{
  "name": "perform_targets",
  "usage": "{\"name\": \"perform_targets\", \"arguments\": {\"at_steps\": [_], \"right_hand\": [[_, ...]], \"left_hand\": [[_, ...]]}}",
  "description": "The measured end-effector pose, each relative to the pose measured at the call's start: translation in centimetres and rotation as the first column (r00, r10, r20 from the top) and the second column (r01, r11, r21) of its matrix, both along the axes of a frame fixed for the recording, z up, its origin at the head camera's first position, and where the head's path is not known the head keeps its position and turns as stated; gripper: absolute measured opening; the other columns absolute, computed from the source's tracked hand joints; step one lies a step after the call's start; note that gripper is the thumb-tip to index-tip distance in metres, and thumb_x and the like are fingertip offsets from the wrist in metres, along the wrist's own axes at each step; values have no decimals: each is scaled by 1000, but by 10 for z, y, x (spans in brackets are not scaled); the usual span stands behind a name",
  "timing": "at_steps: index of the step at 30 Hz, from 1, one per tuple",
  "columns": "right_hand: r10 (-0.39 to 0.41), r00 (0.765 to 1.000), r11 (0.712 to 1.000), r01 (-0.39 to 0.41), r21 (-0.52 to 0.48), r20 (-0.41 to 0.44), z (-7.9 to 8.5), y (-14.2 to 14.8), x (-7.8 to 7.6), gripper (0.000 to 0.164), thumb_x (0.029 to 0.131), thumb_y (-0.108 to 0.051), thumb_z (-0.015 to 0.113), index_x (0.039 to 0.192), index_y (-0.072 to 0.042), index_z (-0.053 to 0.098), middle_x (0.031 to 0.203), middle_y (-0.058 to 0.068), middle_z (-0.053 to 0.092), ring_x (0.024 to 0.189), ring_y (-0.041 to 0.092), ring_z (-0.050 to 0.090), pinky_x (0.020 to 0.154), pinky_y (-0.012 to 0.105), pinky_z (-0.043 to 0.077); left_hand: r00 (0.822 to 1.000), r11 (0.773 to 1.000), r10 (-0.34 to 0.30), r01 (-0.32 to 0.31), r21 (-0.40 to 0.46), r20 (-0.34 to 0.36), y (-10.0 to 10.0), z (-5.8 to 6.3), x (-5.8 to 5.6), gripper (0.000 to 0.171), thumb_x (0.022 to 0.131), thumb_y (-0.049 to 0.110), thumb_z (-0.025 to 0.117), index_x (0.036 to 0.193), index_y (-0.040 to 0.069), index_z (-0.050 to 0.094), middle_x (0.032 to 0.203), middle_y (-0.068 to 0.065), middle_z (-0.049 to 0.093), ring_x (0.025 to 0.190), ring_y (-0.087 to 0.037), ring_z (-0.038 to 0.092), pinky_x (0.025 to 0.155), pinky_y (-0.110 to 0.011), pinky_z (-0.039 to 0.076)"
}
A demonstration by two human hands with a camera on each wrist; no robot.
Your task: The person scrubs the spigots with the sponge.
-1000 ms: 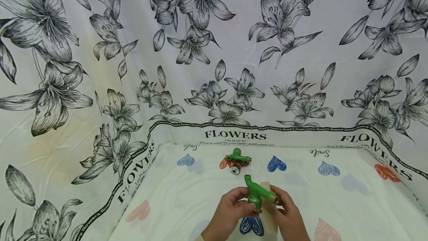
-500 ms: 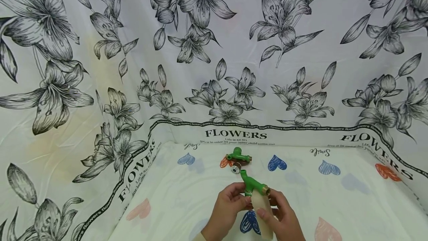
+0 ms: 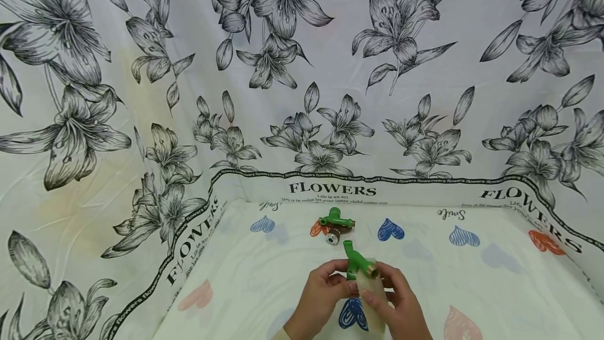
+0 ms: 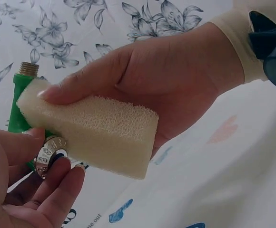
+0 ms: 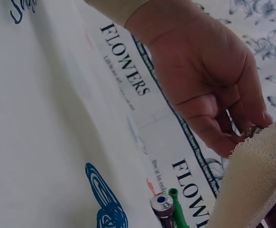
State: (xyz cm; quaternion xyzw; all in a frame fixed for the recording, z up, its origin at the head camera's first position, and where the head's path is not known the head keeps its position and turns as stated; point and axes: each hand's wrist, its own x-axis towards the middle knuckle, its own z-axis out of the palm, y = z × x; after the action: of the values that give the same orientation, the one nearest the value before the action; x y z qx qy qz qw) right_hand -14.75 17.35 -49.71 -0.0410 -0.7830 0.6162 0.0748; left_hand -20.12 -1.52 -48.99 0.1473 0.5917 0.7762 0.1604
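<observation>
left hand (image 3: 325, 294): fingers curled round silver collar (image 4: 45, 154) of green, brass-threaded metal tap (image 3: 357, 262) | right hand (image 3: 401, 298): grips cream porous sponge block (image 4: 104, 128), seemingly against tap; contact face hidden | tap: above white heart-printed cloth (image 3: 255, 282) | likely wiping: brace collar, press flat

A white cloth (image 3: 264, 277) covers the surface, printed with scattered hearts — blue, red and pink — and "Smile" lettering (image 3: 451, 215) along its far side. Towards the back lies a green faucet (image 3: 336, 219), over a red heart (image 3: 317, 229). Just beside it lies a dark reddish-brown piece with a silver round end (image 3: 333, 237) — whether they touch is unclear.
</observation>
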Motion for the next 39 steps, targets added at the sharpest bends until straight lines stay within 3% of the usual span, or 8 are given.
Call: {"name": "perform_targets", "arguments": {"at_steps": [7, 15, 22, 29, 39], "right_hand": [[-1, 997, 1000, 3, -28, 73, -5, 10, -10, 69, 102, -46, 77, 157, -10, 52, 134, 9, 63, 116, 26, 61, 90, 30, 59], [12, 995, 996, -4, -84, 97, -8, 5, -7, 68, 103, -39, 77, 157, -6, 52, 129, 10, 65, 112, 26, 62, 86, 35, 61], [44, 999, 994, -45, -103, -8, -4, -4, 2, 60, 101, -26, 81, 152, -7, 57, 126, 9, 66, 109, 27, 62, 85, 31, 59], [66, 997, 991, -70, -110, -35, -3, -10, 4, 59, 99, -23, 83, 149, -6, 58, 125, 10, 66, 110, 30, 61, 85, 33, 59], [44, 999, 993, -40, -109, 32, -12, 2, -8, 60, 103, -33, 78, 154, -9, 56, 125, 10, 66, 107, 27, 64, 81, 33, 61]], "left_hand": [[1000, 1000, -26, 25, 18, 11, -1, 1, 1, 35, 101, -5, 74, 135, -1, 68, 118, -17, 74, 99, -22, 74, 89, -40, 65], [1000, 999, -27, 28, 16, -7, -2, -3, -1, 34, 104, -2, 70, 138, -2, 67, 122, -19, 74, 102, -23, 75, 91, -40, 64], [999, 999, 45, -45, 6, 3, -2, -8, -3, 36, 102, -2, 72, 138, -1, 70, 123, -18, 73, 103, -27, 75, 91, -40, 64], [992, 991, 129, -129, -44, -1, 0, -10, -2, 44, 92, -7, 81, 133, 8, 76, 130, -11, 70, 121, -27, 66, 94, -42, 63], [999, 1000, 14, -15, 22, 38, -4, -6, 4, 42, 99, -3, 77, 139, 0, 66, 127, -17, 73, 110, -29, 73, 93, -40, 64]]}}
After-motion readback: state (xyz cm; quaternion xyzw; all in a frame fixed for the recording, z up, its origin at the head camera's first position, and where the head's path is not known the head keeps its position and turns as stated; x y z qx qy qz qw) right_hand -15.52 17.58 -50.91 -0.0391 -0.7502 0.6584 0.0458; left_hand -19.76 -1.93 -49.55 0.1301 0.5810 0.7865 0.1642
